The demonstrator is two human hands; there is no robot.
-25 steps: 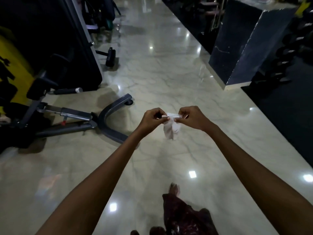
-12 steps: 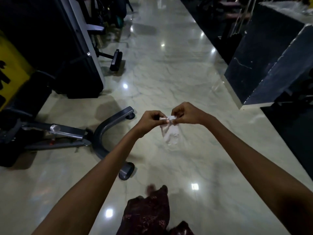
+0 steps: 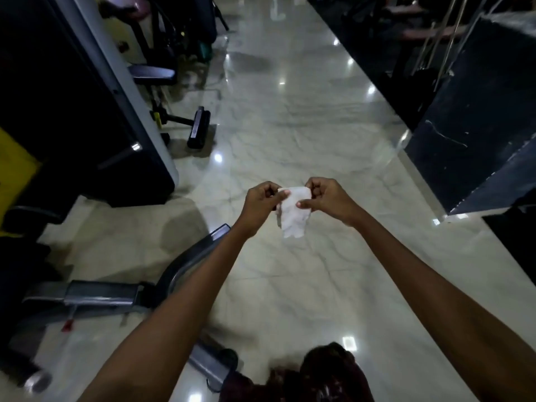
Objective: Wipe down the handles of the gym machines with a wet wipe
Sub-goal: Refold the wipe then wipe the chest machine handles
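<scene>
Wet wipe [image 3: 293,211]: pinched by left hand [image 3: 261,203] and right hand [image 3: 326,200]; since earlier frames spread wider, readied for handles; none yet wiped.

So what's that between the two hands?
A white wet wipe, in the head view: the left hand and right hand each pinch its top edge, and the rest hangs over the marble floor.
</scene>
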